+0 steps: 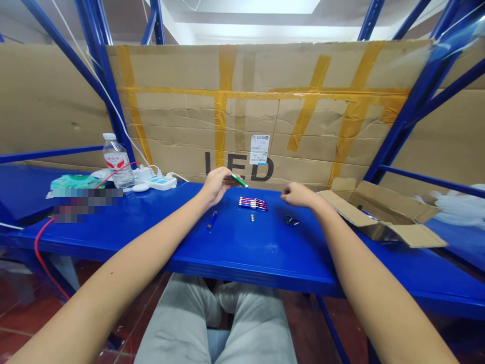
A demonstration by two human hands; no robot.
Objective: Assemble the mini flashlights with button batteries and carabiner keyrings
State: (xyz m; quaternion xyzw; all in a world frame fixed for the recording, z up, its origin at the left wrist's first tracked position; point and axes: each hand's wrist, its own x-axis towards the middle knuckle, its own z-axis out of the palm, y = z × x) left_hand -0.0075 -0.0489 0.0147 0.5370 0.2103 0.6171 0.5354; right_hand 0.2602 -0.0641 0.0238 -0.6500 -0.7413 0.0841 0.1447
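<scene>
My left hand (217, 183) is closed round a small green pen-like torch (239, 180), held just above the blue shelf (242, 242). My right hand (297, 194) hovers to the right with its fingers curled into a loose pinch; what they hold, if anything, is too small to name. Between the hands lies a row of several small torches (253, 203). In front of them rest a tiny silver part (252, 217), a loose blue torch (212, 220) and a dark key-ring clip (290, 221).
An open cardboard box (382, 212) sits at the right. At the left stand a water bottle (117, 161), a white power strip (161, 181), a green tissue pack (76, 181) and a red cable (41, 237). A taped cardboard wall (265, 111) closes the back.
</scene>
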